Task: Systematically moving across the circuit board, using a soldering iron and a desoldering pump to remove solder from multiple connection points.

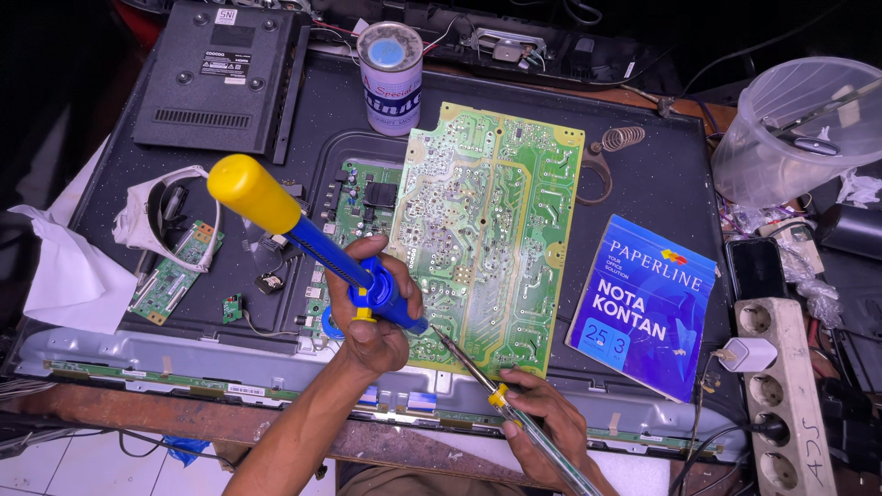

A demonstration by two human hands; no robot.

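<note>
- Dark flat panel back (643,174) covers the cluttered workbench.
- Left hand (372,308) grips a blue desoldering pump (303,234) with a yellow plunger, tip down on the green circuit board (487,230).
- Right hand (542,427) is closed around a soldering iron (478,372), its tip touching the board's lower edge.
- Capped tin can (390,78) stands behind the board, contents hidden.
- Clear plastic jug (795,129) at far right holds a thin tool.

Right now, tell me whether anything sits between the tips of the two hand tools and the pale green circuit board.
Nothing visible does. The blue-and-yellow desoldering pump in the left hand and the soldering iron in the right hand both reach the pale green circuit board unobstructed.
</note>
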